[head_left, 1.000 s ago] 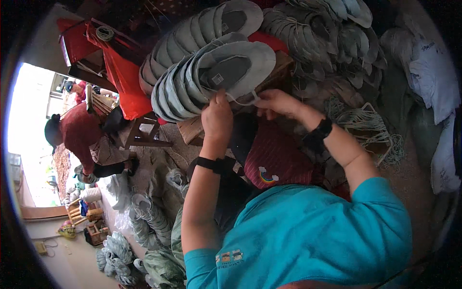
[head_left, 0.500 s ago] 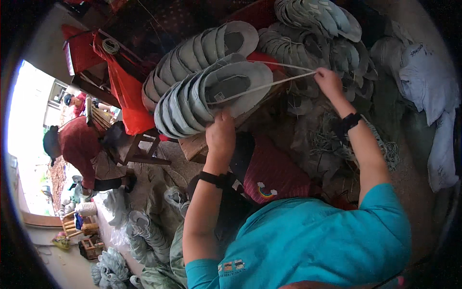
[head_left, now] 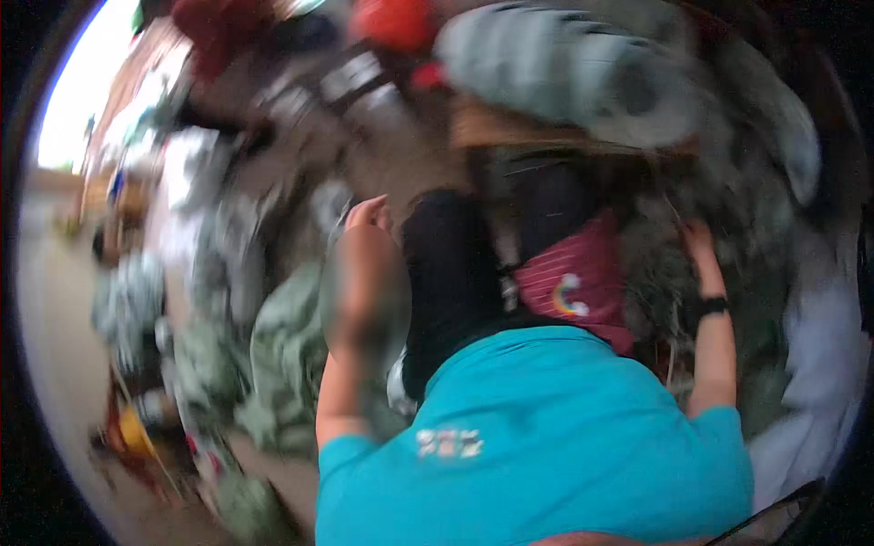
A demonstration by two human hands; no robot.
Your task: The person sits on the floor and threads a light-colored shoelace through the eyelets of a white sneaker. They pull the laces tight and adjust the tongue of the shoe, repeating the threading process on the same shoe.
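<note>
My right hand [head_left: 699, 241], with a black band on the wrist, is low on the right, closed on a thin pale cord [head_left: 667, 187]. The cord runs up toward the front of a stack of grey-green shoe uppers [head_left: 546, 68], which lies on a wooden bench [head_left: 496, 127]. My left hand [head_left: 369, 217] is raised beside my dark-trousered leg, apart from the stack. Motion smears its fingers, and a thin dark shape beside them is too blurred to name. A maroon striped cloth with a rainbow patch [head_left: 578, 282] covers part of my lap.
Crumpled green sacks [head_left: 291, 350] and grey bundles [head_left: 127, 296] lie on the floor at left. A heap of loose pale strands [head_left: 660, 273] is near my right hand, with white sacks [head_left: 828, 337] at far right. A red bag [head_left: 396, 23] hangs at the top.
The view has swung down and left. My left hand has left the shoe uppers and come down beside my leg. My right hand has lowered, the cord now trailing from the stack.
</note>
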